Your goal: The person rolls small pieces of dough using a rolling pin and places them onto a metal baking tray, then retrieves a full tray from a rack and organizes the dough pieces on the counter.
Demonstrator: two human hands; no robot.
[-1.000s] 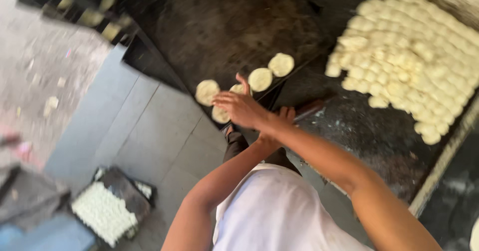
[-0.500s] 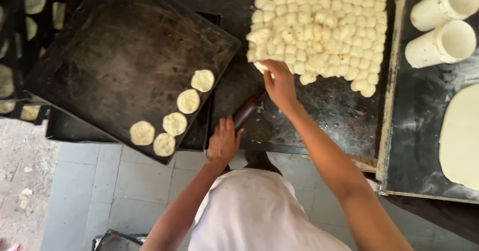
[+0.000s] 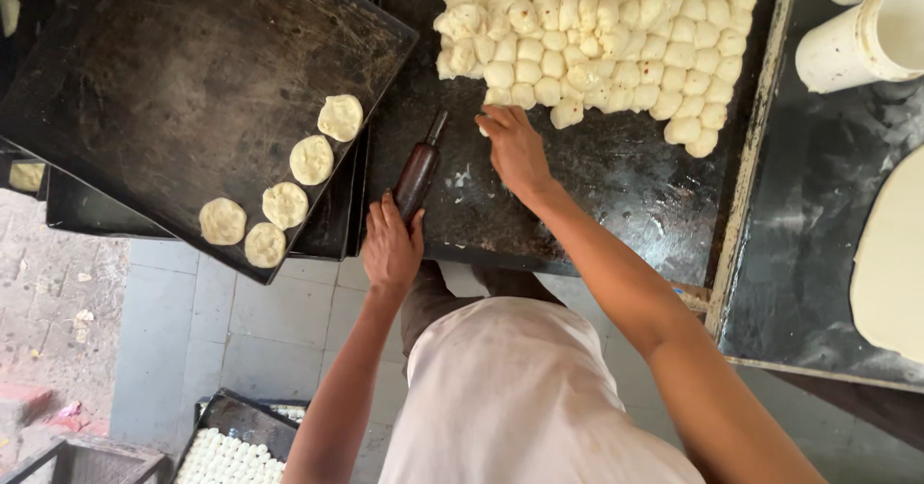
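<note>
since a moment ago the right hand (image 3: 515, 147) has drawn back toward 6 o'clock of the dough pile (image 3: 597, 37), fingers curled, seemingly pinching a soft, sticky piece best lifted underneath, while the left hand (image 3: 392, 243) rests pressed on the rolling pin (image 3: 417, 171).

Ahead of the right hand's fingers (image 3: 500, 123): heap of dough pieces (image 3: 597, 41) blocks the way.
Between the hands: bare dark tabletop (image 3: 597, 195), open passage.
At the left hand's fingers (image 3: 390, 216): rolling pin (image 3: 419, 171) lies across.
Left of them: raised black tray (image 3: 183, 89), five flattened rounds (image 3: 286, 204) along its near edge.
Far right: white cups (image 3: 852, 46).
</note>
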